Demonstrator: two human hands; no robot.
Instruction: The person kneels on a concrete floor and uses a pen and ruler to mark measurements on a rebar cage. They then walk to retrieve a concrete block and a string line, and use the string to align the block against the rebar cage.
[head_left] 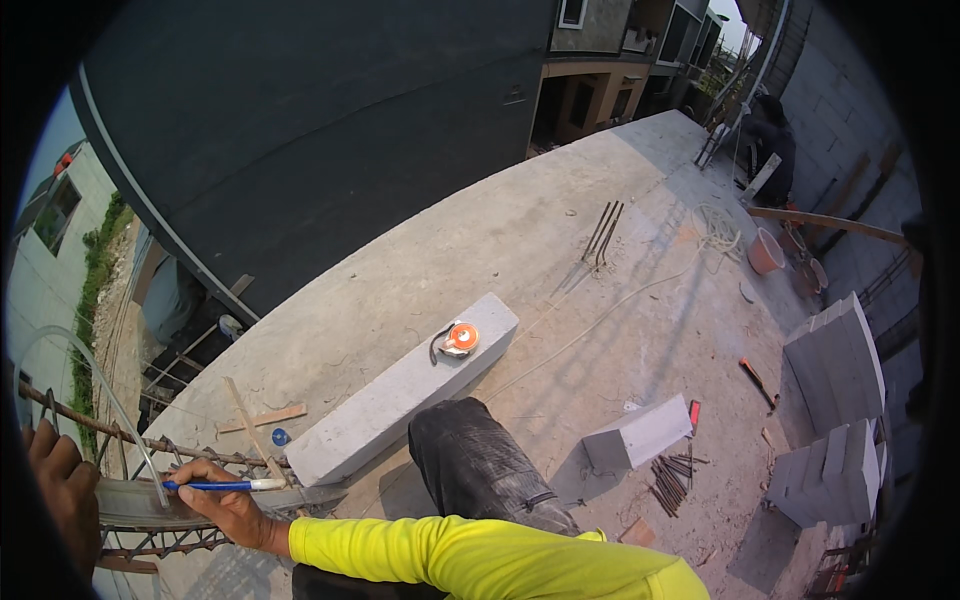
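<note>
My right hand, at the end of a yellow sleeve reaching across to the left, pinches a blue marker pen with a white end. The pen's far end is close to a clear bent hose, which arches over from the left edge and comes down in front of a grey strip. At the left rim is my left hand, fingers curled; what they hold is hidden. Steel rebar lattice runs beside the strip. A long pale block lies right of my right hand, with an orange and white tape measure on top.
Wood strips and a blue round object lie near the floor's left edge. A shorter block, short rods and an orange-handled tool lie right. Blocks are stacked beyond. A person crouches far right.
</note>
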